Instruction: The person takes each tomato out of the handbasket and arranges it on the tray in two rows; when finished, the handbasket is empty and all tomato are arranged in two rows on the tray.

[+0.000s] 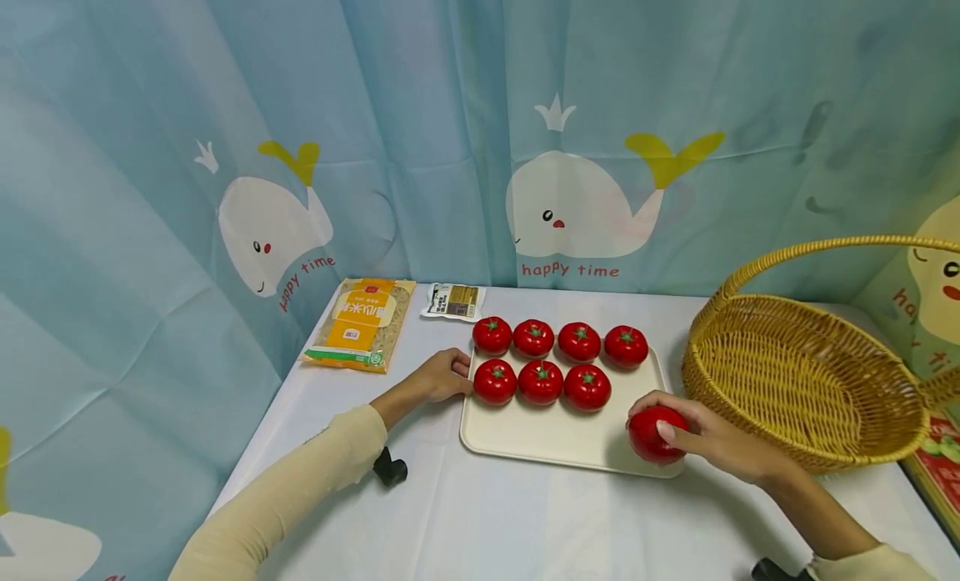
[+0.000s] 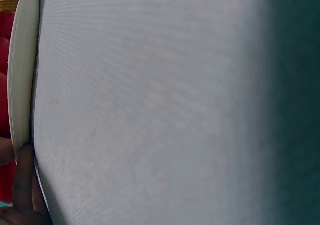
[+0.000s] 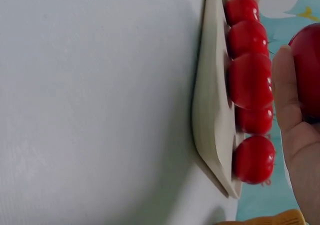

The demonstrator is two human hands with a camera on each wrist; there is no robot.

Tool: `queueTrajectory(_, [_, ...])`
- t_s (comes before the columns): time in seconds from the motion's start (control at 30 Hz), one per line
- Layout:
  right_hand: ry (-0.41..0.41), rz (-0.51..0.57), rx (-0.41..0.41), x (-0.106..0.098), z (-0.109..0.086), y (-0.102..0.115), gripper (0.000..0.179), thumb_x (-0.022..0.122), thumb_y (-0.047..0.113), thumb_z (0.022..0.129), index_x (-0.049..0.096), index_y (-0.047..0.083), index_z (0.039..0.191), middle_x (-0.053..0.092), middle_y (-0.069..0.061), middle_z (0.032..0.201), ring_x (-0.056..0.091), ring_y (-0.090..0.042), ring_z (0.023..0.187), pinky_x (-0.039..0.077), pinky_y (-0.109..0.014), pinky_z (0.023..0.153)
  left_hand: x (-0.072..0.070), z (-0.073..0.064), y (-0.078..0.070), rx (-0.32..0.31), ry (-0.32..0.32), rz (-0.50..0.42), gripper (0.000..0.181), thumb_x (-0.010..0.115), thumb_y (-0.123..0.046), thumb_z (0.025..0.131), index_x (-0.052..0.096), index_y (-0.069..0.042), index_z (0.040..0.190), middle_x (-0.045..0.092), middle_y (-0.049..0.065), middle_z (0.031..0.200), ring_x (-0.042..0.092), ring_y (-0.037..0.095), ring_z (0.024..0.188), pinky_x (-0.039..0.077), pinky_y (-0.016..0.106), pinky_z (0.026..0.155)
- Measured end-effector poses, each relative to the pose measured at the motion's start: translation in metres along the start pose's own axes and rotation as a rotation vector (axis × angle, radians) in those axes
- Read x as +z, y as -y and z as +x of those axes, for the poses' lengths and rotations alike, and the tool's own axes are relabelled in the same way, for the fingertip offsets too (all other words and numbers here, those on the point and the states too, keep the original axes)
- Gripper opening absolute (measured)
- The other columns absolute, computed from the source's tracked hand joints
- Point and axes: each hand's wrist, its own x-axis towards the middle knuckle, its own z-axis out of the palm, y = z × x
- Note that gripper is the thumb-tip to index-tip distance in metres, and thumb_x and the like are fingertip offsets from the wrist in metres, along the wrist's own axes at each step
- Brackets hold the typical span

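A cream rectangular tray (image 1: 525, 435) carries several red tomatoes (image 1: 588, 388) in two rows, green stem marks facing up. At its left rim, my left hand (image 1: 444, 376) pinches the edge; the left wrist view has the thumb above the rim and fingers (image 2: 23, 180) beneath it. My right hand (image 1: 701, 435) grips another tomato (image 1: 654, 436) over the tray's front right corner, fingers round its far side and thumb on top. In the right wrist view, that held tomato (image 3: 309, 70) is at the right edge, cut off by the frame, and the palm hides part of it.
A wicker basket (image 1: 795, 373) with a tall handle stands right of the tray, close to my right hand. A yellow grain bag (image 1: 360, 324) and a small white packet (image 1: 454, 302) lie at the back left. A printed box (image 1: 941, 456) shows at the right edge. Whale-patterned curtains (image 1: 450, 147) hang behind.
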Motion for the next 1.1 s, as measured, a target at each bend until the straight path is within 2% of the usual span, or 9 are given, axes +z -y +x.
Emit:
queueTrajectory(0.1, [-0.013, -0.025, 0.003, 0.003, 0.002, -0.002, 0.029, 0.04, 0.004, 0.105, 0.055, 0.001, 0.129, 0.065, -0.002, 0.12, 0.057, -0.006, 0.112, 0.051, -0.023, 0.089, 0.0, 0.001, 0.0, 0.002, 0.002, -0.003, 0.043, 0.072, -0.004, 0.079, 0.058, 0.001, 0.119, 0.06, 0.008, 0.1, 0.057, 0.015, 0.086, 0.056, 0.022, 0.072])
queueTrajectory(0.33, [-0.031, -0.017, -0.011, 0.008, 0.005, -0.007, 0.035, 0.048, 0.002, 0.1, 0.053, 0.0, 0.134, 0.062, -0.015, 0.128, 0.058, -0.008, 0.112, 0.054, -0.026, 0.087, 0.002, 0.001, 0.001, 0.003, 0.008, -0.018, 0.044, 0.071, -0.002, 0.078, 0.057, 0.001, 0.12, 0.06, 0.009, 0.1, 0.058, 0.015, 0.084, 0.057, 0.023, 0.071])
queueTrajectory(0.47, [-0.027, 0.021, -0.029, 0.009, 0.005, -0.011, 0.041, 0.054, -0.002, 0.094, 0.052, 0.0, 0.135, 0.062, -0.01, 0.128, 0.06, -0.012, 0.112, 0.057, -0.03, 0.086, 0.002, 0.001, 0.0, 0.004, 0.007, -0.025, 0.043, 0.071, -0.002, 0.078, 0.057, 0.001, 0.119, 0.06, 0.009, 0.1, 0.057, 0.015, 0.083, 0.057, 0.023, 0.071])
queueTrajectory(0.6, [-0.016, 0.049, -0.015, 0.011, 0.006, -0.014, 0.043, 0.058, -0.002, 0.091, 0.053, 0.002, 0.133, 0.065, -0.006, 0.121, 0.061, -0.016, 0.108, 0.059, -0.034, 0.081, 0.002, 0.001, 0.001, 0.002, 0.012, -0.032, 0.044, 0.071, -0.002, 0.079, 0.057, 0.002, 0.12, 0.059, 0.009, 0.1, 0.057, 0.015, 0.083, 0.058, 0.023, 0.071])
queueTrajectory(0.83, [0.006, 0.08, 0.018, 0.015, 0.008, -0.015, 0.049, 0.065, 0.0, 0.088, 0.048, -0.008, 0.133, 0.064, -0.014, 0.117, 0.061, -0.017, 0.106, 0.06, -0.036, 0.08, 0.001, -0.002, 0.0, 0.003, 0.0, -0.027, 0.045, 0.072, -0.002, 0.078, 0.057, 0.001, 0.12, 0.06, 0.009, 0.1, 0.058, 0.015, 0.084, 0.057, 0.023, 0.072])
queueTrajectory(1.1, [-0.086, -0.026, -0.026, 0.015, 0.009, -0.017, 0.036, 0.054, -0.001, 0.096, 0.052, -0.01, 0.131, 0.069, 0.001, 0.116, 0.062, -0.008, 0.106, 0.057, -0.026, 0.085, 0.001, -0.004, -0.001, 0.011, -0.01, -0.039, 0.045, 0.072, -0.001, 0.077, 0.057, 0.001, 0.12, 0.061, 0.008, 0.098, 0.058, 0.015, 0.083, 0.056, 0.022, 0.072])
